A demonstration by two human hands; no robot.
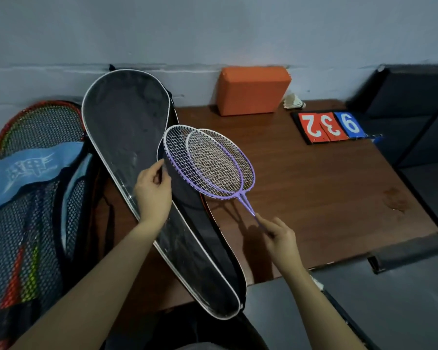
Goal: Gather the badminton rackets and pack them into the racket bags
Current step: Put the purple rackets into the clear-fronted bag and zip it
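Two purple rackets (213, 162) with white strings overlap above the brown table (314, 188). My right hand (280, 238) pinches their thin shafts just below the heads. A black racket bag (127, 127) with white piping lies open on the table's left part, its flap raised. My left hand (153, 195) grips the flap's edge, right beside the racket heads. At the far left a mesh racket bag (33, 198) with a blue band holds red and green rackets (23, 279).
An orange block (250, 89) stands against the wall at the back. A shuttlecock (293, 102) lies to its right. A flip scoreboard (331, 126) showing 2, 3, 9 rests at the back right. Dark cushions (415, 109) border the table's right side.
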